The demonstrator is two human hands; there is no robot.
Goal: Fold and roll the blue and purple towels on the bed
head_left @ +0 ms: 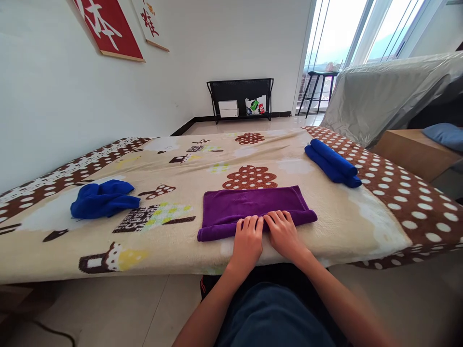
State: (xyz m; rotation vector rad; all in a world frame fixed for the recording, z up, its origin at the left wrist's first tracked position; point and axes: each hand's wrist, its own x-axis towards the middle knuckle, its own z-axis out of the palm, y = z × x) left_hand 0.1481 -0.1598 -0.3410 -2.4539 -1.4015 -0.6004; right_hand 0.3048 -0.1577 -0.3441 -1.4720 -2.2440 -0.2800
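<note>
A purple towel (249, 202) lies flat on the patterned blanket (181, 164), its near edge rolled into a tube. My left hand (248, 238) and my right hand (284, 231) rest side by side on that rolled edge, fingers stretched forward and pressing on the roll. A crumpled blue towel (103, 198) lies to the left. Two rolled blue towels (333, 163) lie together at the right.
The blanket covers a bed or table whose near edge is at my waist. A plastic-covered sofa (390, 91) stands at the right, a black rack (240, 99) with boxes by the far wall, a stool (320, 89) near the window.
</note>
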